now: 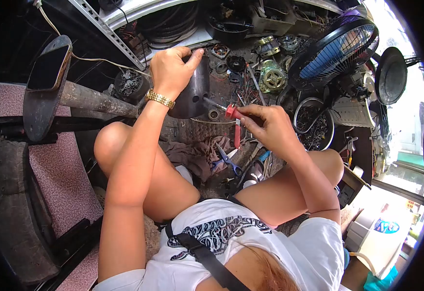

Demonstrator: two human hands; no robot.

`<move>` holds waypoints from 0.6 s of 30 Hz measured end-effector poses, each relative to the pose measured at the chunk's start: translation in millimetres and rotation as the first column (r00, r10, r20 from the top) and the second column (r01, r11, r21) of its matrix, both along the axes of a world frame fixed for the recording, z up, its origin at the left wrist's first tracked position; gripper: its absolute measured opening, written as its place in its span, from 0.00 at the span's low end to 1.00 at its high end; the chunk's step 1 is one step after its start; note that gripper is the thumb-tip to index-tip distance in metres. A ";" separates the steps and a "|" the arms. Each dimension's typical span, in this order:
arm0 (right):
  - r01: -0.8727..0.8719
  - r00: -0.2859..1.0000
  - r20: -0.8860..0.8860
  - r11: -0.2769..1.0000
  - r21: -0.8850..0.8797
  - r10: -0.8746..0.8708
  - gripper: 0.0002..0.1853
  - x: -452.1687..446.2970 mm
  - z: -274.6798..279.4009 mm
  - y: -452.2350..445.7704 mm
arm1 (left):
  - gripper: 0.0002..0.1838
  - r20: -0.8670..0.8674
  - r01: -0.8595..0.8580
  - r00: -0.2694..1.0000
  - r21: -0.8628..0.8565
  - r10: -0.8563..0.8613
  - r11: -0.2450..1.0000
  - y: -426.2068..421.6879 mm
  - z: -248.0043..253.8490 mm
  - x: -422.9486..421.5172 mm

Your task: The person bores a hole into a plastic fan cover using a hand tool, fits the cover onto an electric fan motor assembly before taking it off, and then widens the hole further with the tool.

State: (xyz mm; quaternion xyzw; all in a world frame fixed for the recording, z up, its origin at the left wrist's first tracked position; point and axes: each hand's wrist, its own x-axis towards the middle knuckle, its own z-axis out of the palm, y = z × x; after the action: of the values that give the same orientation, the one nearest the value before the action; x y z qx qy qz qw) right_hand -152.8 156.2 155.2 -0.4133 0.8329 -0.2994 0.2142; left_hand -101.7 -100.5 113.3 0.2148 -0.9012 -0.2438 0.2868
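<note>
My left hand [175, 70], with a gold watch band [160, 98] at its wrist, grips the upper end of a dark metal cylinder [199, 80]. Small round holes show in the cylinder's near side. In my right hand [267, 123] is a red-handled tool with a thin metal shaft [231, 111]. Its shaft points left at one of the holes; whether the tip touches the metal I cannot tell. Below lie a second red-handled tool [237, 135], blue-handled scissors [228, 160] and a crumpled brown cloth [192, 157].
A black fan with blue blades [335, 56] stands at right, above a metal bowl of small parts [315, 123]. Motor parts [272, 76] and loose wires litter the floor ahead. A phone [49, 68] rests on a dark plate at left.
</note>
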 end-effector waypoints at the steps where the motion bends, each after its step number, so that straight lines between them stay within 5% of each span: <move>1: 0.010 1.000 -0.002 1.000 0.002 -0.010 0.12 0.4 1.2 -0.9 | 0.22 -0.032 -0.005 0.999 -0.006 0.005 1.000 -0.7 -2.6 -0.8; 6: 0.037 0.999 0.036 0.999 -0.015 -0.037 0.11 1.3 -0.3 -2.9 | 0.22 -0.103 -0.006 0.995 -0.003 0.005 1.000 -1.7 -0.7 -1.7; 9: 0.011 0.999 0.041 0.999 -0.053 -0.008 0.11 1.7 -4.2 -0.6 | 0.22 0.020 -0.007 1.000 0.030 0.007 1.000 -4.0 -2.0 -0.1; 11: -0.029 0.986 -0.163 0.998 -0.047 0.021 0.12 -0.1 -11.2 0.0 | 0.23 -0.023 -0.003 1.000 -0.023 0.002 1.000 -6.1 -6.4 -1.7; 18: -0.069 0.957 -0.286 0.995 -0.074 0.045 0.11 -3.4 -13.5 -0.5 | 0.24 0.110 -0.019 0.994 0.040 0.015 0.999 -7.1 -2.2 0.3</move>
State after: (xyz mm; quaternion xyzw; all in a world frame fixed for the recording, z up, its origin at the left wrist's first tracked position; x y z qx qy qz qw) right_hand -156.1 155.7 141.7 -0.4845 0.8295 -0.2649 0.0836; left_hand -101.4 -107.6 111.1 0.2412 -0.9086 -0.2475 0.2347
